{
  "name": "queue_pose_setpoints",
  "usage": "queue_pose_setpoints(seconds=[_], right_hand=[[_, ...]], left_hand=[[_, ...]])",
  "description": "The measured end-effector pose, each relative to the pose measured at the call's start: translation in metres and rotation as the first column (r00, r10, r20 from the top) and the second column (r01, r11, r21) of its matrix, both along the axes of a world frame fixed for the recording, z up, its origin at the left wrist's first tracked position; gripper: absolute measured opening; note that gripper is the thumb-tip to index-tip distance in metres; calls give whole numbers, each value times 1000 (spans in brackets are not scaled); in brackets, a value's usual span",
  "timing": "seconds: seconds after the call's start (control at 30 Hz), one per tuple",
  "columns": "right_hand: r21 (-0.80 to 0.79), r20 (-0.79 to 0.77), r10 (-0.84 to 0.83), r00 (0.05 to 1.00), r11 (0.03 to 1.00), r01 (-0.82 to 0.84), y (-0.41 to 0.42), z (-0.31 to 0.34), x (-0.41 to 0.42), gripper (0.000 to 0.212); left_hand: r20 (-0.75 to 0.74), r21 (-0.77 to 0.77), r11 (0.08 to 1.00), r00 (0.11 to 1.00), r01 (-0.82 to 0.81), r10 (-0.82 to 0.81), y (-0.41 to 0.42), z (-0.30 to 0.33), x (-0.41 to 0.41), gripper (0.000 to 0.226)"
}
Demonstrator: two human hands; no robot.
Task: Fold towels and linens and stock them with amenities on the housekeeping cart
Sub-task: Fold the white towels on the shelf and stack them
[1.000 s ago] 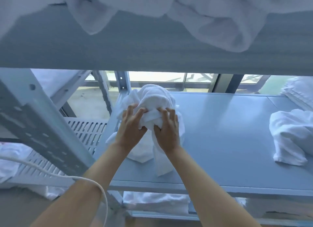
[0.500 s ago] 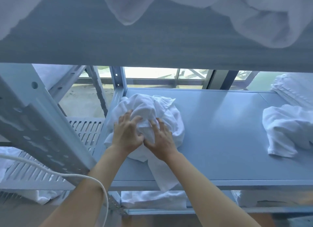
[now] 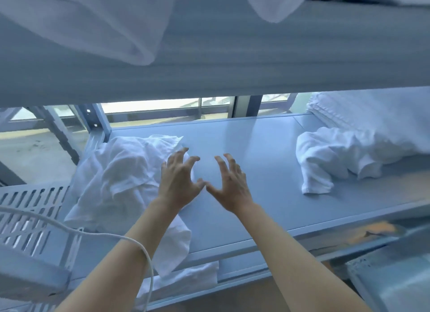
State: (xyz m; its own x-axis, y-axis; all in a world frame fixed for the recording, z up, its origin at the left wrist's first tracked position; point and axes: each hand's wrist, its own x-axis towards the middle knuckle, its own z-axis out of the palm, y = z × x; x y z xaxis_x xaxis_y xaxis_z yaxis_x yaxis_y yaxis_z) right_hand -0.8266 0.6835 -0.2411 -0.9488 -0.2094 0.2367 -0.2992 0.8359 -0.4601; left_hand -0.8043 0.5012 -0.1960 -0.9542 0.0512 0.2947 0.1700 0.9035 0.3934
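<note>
A crumpled white towel (image 3: 121, 176) lies at the left end of the grey metal shelf (image 3: 256, 153), one corner hanging over the front edge. My left hand (image 3: 179, 179) hovers just right of it with fingers spread, holding nothing. My right hand (image 3: 230, 183) is beside it, also spread and empty, thumbs nearly touching. A second crumpled white towel (image 3: 325, 158) lies at the shelf's right, with a stack of folded white linen (image 3: 363, 111) behind it.
An upper shelf (image 3: 232, 62) hangs low overhead with white towels (image 3: 93, 25) draped over its edge. A perforated grey panel (image 3: 30, 209) and a white cable (image 3: 76, 230) are at the left. More white linen (image 3: 186, 281) sits on the shelf below.
Both hands have let go of the left towel and moved right, fingers now spread. The towel has settled flatter on the shelf. The view has shifted right.
</note>
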Motion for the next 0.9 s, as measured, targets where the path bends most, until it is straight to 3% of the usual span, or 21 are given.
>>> queue_pose_setpoints(seconds=[0.63,0.9], right_hand=[[63,-3,-295,956,954,294,325,-9,-80,74],[217,-11,-314,949,926,308,417,-11,-118,82]], left_hand=[[94,30,983,978,182,-184,286,-37,-88,57],[129,25,944,935,329,-330,383,-55,-122,86]])
